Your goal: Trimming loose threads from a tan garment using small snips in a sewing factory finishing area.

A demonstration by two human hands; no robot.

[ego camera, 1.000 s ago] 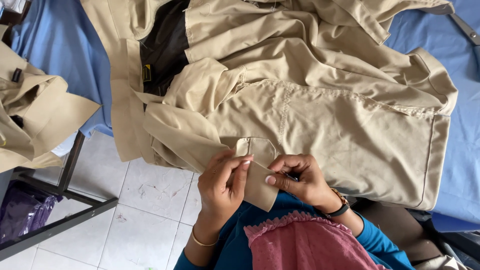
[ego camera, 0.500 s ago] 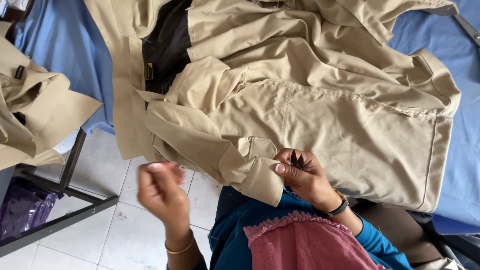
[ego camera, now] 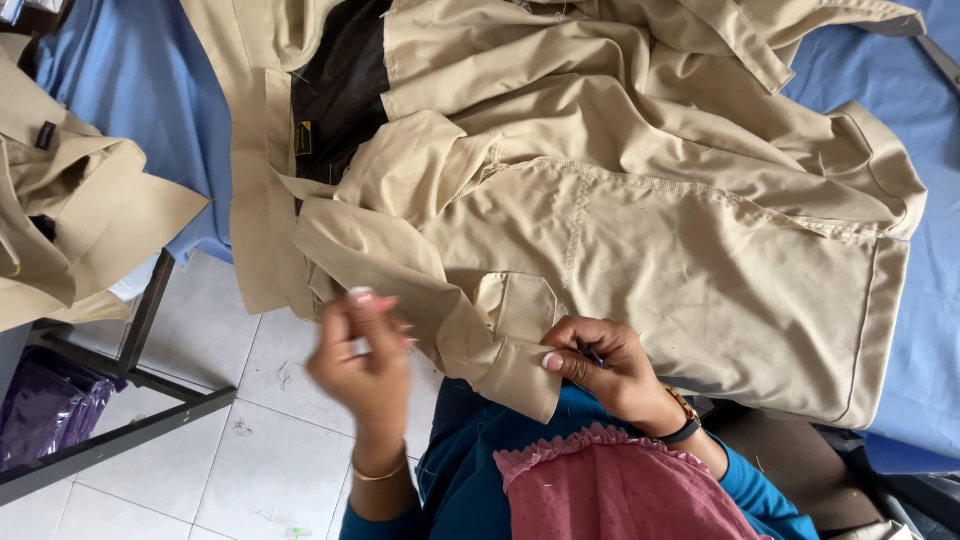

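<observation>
Teal long sleeves, a pink ruffled garment at the chest; a thin gold bangle (ego camera: pixel 380 473) on the left wrist, a dark watch (ego camera: pixel 683 421) on the right.

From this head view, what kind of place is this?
Probably a garment sewing or finishing workshop. A khaki jacket lies spread over a blue-covered table, more khaki garments are piled at the side, and the right hand pinches the jacket's cuff while the left hand is raised off it.
</observation>
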